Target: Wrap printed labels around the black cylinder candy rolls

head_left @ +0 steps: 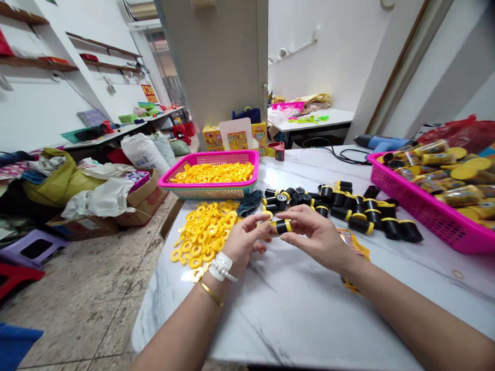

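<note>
Between my two hands is a small black cylinder with yellow ends point(281, 226), lying sideways above the white table. My left hand point(246, 237) pinches its left end, where a yellow ring shows at the fingertips. At the right end, the thumb and fingers of my right hand point(313, 234) close around it. A pile of loose yellow rings point(208, 231) lies to the left of my left hand. Several black and yellow cylinders point(355, 208) stand and lie beyond my right hand. Printed yellow wrappers point(354, 243) are partly hidden under my right wrist.
A pink basket of yellow rings point(207, 154) stands at the table's far left. On the right, another pink basket point(421, 221) holds wrapped cylinders. A dark cloth point(250, 203), a blue glue gun point(383, 142) with its cable and a tape roll point(279, 150) lie farther back.
</note>
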The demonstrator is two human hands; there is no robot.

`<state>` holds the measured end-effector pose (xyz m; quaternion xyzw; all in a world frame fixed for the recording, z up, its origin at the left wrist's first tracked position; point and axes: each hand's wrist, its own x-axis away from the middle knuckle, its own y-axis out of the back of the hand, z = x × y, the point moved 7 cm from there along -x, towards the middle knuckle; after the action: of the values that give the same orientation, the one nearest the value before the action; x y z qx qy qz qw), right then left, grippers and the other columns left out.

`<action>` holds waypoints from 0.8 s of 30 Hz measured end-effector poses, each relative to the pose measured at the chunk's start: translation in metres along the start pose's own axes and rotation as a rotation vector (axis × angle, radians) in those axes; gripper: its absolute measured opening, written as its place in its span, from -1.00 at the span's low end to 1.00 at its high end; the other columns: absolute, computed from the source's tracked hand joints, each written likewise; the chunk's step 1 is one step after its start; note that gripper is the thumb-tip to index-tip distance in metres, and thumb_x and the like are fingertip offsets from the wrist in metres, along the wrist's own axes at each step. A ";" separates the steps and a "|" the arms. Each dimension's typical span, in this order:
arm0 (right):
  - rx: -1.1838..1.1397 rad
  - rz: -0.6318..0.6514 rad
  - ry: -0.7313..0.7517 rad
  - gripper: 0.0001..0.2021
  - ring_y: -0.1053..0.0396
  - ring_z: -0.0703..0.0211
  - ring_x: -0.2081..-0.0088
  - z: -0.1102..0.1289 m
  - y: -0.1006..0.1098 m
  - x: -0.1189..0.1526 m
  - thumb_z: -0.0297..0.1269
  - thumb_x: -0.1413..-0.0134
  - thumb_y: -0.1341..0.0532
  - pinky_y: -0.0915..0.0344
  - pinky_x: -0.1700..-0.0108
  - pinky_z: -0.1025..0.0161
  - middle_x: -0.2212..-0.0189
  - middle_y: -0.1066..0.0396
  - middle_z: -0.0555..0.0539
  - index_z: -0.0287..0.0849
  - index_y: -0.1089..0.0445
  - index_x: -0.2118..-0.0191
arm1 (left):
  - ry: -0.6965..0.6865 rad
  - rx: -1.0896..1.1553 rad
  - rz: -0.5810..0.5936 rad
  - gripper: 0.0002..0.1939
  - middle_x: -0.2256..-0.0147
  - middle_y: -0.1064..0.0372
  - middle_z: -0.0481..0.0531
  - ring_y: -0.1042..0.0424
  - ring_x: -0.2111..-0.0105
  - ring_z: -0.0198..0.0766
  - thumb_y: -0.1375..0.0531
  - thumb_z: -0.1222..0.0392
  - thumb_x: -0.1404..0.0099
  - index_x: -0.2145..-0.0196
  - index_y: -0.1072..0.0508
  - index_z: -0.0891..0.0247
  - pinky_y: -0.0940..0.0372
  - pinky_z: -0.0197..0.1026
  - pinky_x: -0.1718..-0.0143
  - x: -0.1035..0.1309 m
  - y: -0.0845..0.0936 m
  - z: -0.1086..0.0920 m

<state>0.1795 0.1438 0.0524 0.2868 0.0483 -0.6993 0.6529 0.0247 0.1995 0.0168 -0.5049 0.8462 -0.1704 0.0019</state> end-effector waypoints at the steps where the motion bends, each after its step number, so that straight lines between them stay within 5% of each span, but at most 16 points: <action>1: 0.009 0.029 0.003 -0.67 -0.39 0.16 0.16 0.000 -0.002 0.000 -0.28 -0.12 -0.31 -0.47 0.22 0.23 0.10 -0.32 -0.10 0.00 -0.48 -0.03 | 0.012 -0.014 0.031 -0.40 0.35 -0.44 0.06 -0.36 0.46 -0.36 -0.49 -0.04 0.10 0.14 -0.54 0.35 -0.15 -0.35 0.56 -0.001 -0.001 0.002; 7: 0.125 0.048 0.066 -0.53 -0.44 0.19 0.24 0.005 -0.004 0.002 -0.33 -0.10 -0.33 -0.49 0.14 0.17 0.23 -0.45 -0.02 -0.02 -0.38 -0.14 | -0.049 -0.109 0.091 -0.53 0.55 -0.38 -0.02 -0.30 0.58 -0.42 -0.47 -0.02 0.04 0.29 -0.56 0.40 -0.14 -0.32 0.52 -0.008 -0.005 0.011; 10: 0.184 0.020 0.128 -0.63 -0.46 0.19 0.28 0.012 -0.007 0.005 -0.30 -0.10 -0.34 -0.48 0.21 0.18 0.25 -0.51 -0.02 -0.06 -0.41 -0.04 | -0.042 -0.105 0.099 -0.49 0.54 -0.40 -0.01 -0.34 0.58 -0.39 -0.49 -0.04 0.09 0.29 -0.56 0.40 -0.20 -0.30 0.50 -0.007 -0.009 0.013; 15: 0.326 -0.009 0.317 -0.81 -0.49 0.12 0.21 0.026 -0.008 0.009 -0.38 -0.14 -0.30 -0.47 0.15 0.14 0.22 -0.52 -0.08 -0.09 -0.45 0.11 | 0.129 -0.038 0.158 -0.36 0.34 -0.51 0.12 -0.46 0.51 -0.29 -0.41 -0.20 0.00 0.09 -0.48 0.30 -0.24 -0.30 0.53 -0.004 -0.004 0.015; 18: 0.376 -0.011 0.381 -0.82 -0.49 0.08 0.16 0.028 -0.005 0.009 -0.40 -0.14 -0.29 -0.48 0.10 0.10 0.19 -0.52 -0.11 -0.09 -0.45 0.12 | 0.194 -0.034 0.238 -0.43 0.38 -0.51 0.16 -0.42 0.55 -0.35 -0.38 -0.21 -0.05 0.19 -0.49 0.34 -0.19 -0.34 0.56 -0.005 -0.001 0.020; 24: 0.253 -0.033 0.114 -0.78 -0.52 0.09 0.25 0.003 -0.003 0.011 -0.25 -0.06 -0.38 -0.54 0.12 0.06 0.25 -0.53 -0.07 -0.08 -0.48 0.15 | -0.072 -0.066 0.184 -0.53 0.41 -0.48 0.08 -0.35 0.55 -0.41 -0.44 -0.06 0.00 0.25 -0.54 0.35 -0.21 -0.32 0.50 -0.009 -0.006 0.009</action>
<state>0.1762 0.1333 0.0489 0.4051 0.0017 -0.6931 0.5962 0.0354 0.2019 0.0089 -0.4304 0.8936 -0.1236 0.0313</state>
